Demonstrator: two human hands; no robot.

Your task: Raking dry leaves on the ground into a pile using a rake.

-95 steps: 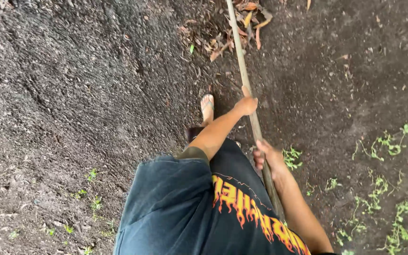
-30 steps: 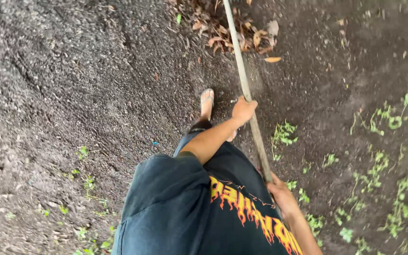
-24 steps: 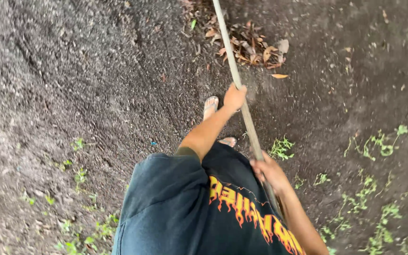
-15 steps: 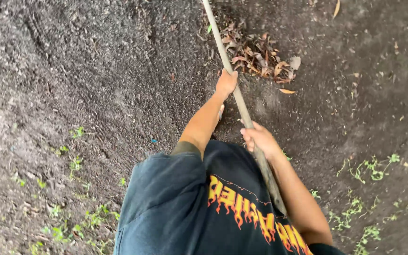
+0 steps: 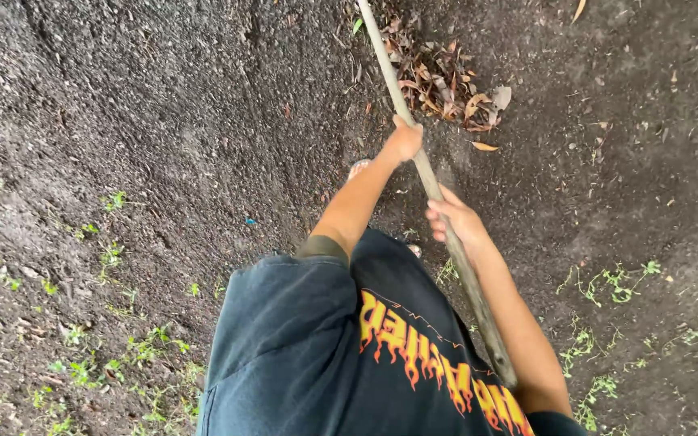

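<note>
Both hands are wrapped around a long wooden handle (image 5: 434,190), the left hand (image 5: 404,142) farther down the shaft for reach, the right hand (image 5: 456,223) nearer the body for leverage; dry leaves (image 5: 446,85) lie heaped just beside the handle on dark soil (image 5: 139,121).

Bare soil (image 5: 163,121) open left of wooden handle (image 5: 414,145) — dry leaf pile (image 5: 446,81) crowds its right; weed patches (image 5: 607,282) low, no hindrance.

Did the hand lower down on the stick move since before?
Yes. The right hand slid up the wooden stick, toward the left hand and the pile of dry leaves. A second ago it gripped near the stick's end.
</note>
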